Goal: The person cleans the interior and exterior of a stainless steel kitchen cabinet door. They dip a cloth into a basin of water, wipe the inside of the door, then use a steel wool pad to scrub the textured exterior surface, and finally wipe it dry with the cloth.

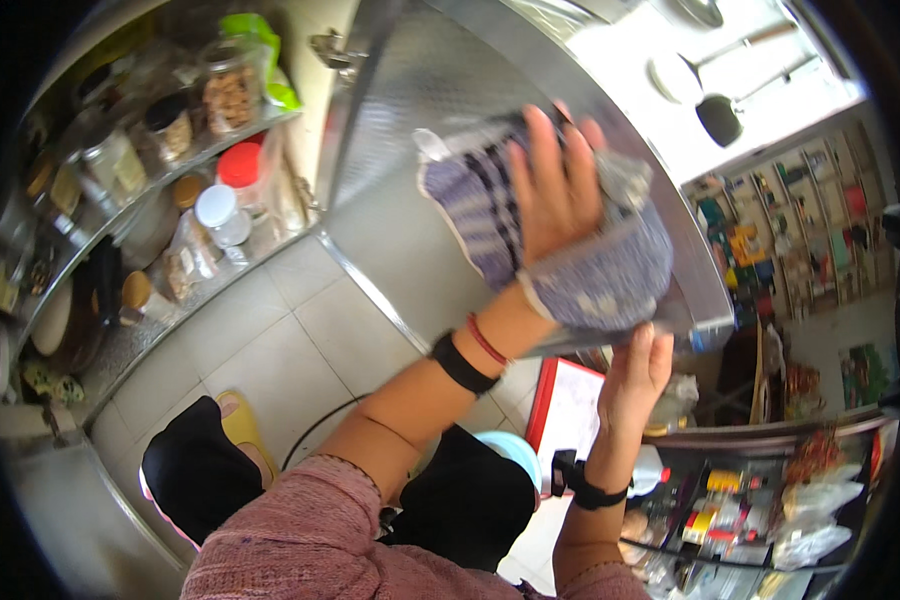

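Observation:
A blue-grey striped cloth (469,195) lies against the metal inner face of an open cabinet door (412,112). One hand, on the arm with the red cord and black band, is spread flat over the cloth (559,195); a fold of the cloth drapes across its wrist. I take this as my left hand from the arm at the picture's left. My right hand (637,371) has its fingertips at the door's lower edge, near the hanging fold, seemingly pinching the edge. The hands and cloth are blurred.
Open shelves at left hold a jar of nuts (229,94), a white-lidded jar (221,214) and a red-lidded jar (240,165). A light blue basin (514,450) and a red-edged white board (570,405) stand on the floor side. Packed shelves (720,510) are at lower right.

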### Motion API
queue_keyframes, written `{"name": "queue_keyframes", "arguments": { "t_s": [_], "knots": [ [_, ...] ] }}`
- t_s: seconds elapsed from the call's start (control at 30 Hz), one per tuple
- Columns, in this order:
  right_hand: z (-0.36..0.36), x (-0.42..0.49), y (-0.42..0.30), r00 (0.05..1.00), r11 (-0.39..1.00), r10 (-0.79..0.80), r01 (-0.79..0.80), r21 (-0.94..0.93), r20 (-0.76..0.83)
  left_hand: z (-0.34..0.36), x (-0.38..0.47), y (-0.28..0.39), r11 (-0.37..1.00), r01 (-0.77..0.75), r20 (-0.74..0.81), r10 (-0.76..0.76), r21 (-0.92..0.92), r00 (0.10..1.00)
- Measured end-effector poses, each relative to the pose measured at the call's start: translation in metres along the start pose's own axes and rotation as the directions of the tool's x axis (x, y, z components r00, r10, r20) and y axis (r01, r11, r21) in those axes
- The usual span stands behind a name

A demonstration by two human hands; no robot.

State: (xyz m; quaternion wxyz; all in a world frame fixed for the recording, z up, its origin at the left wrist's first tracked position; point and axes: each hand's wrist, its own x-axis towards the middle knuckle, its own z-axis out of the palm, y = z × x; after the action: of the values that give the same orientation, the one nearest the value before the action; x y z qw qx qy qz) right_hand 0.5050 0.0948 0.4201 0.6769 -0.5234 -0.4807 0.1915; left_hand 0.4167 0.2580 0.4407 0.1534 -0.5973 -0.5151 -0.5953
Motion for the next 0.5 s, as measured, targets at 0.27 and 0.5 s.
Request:
{"name": "queue_keyframes", "arguments": {
  "t_s": [0.27,0.5],
  "knots": [
    [0.0,-0.005,-0.004,1.0,0.994,0.001,0.0,-0.106,0.008,0.047,0.066,-0.116,0.811,-0.17,-0.295,-0.004,-0.56,0.955],
    [0.002,-0.016,0.002,0.985,0.984,-0.165,0.168,-0.065,0.046,0.086,0.03,-0.183,0.537,0.185,0.103,-0.18,-0.823,0.978]
  ]
}}
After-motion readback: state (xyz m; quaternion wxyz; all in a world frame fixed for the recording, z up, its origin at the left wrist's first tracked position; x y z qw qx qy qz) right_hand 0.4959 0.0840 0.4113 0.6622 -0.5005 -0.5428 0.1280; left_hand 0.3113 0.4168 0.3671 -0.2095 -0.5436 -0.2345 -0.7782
